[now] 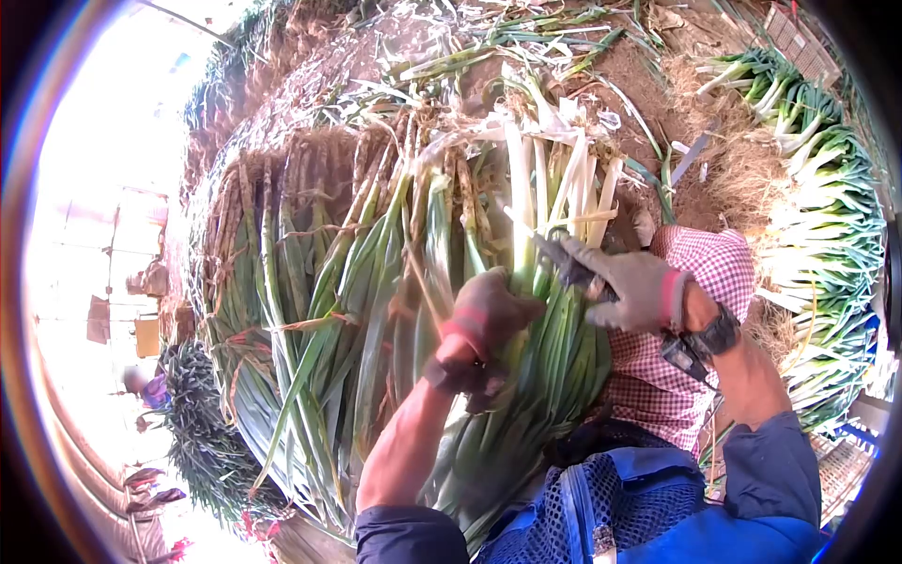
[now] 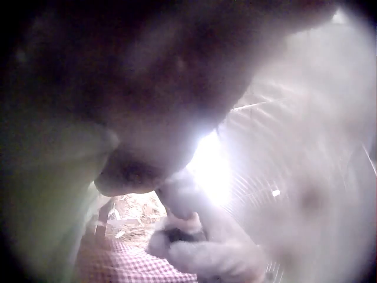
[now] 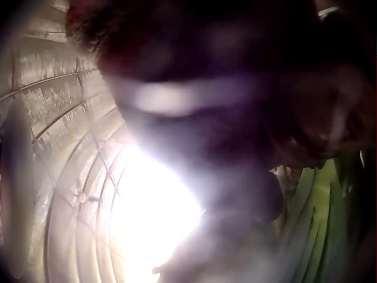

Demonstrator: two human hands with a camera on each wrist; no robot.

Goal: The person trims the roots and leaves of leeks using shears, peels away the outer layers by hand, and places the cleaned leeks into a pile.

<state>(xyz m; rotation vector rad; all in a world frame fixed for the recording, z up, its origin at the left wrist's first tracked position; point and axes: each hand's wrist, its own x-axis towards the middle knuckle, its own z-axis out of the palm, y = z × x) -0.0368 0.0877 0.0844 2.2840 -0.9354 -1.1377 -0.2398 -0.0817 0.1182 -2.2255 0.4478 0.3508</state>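
Long leeks (image 1: 554, 188) with white stems and green leaves lie side by side before the person. My left hand (image 1: 489, 305), in a grey-and-red glove, grips a leek stalk near where white turns green; a blurred pale green stalk (image 2: 47, 194) fills the left side of the left wrist view. Just right of it, over the peeled stems, my right hand (image 1: 625, 282) has its gloved fingers curled about a dark narrow object (image 1: 568, 268), whose kind I cannot tell. In the left wrist view the right hand (image 2: 218, 253) shows curled. The right wrist view is mostly dark and glared.
Unpeeled leeks (image 1: 310, 216) with brown, dirty stems spread to the left. Rows of cleaned leeks (image 1: 817, 216) line the right side. Peelings (image 1: 526, 47) litter the ground ahead, and a grey blade-like strip (image 1: 693, 155) lies right. Checked cloth (image 1: 705, 263) covers the person's leg.
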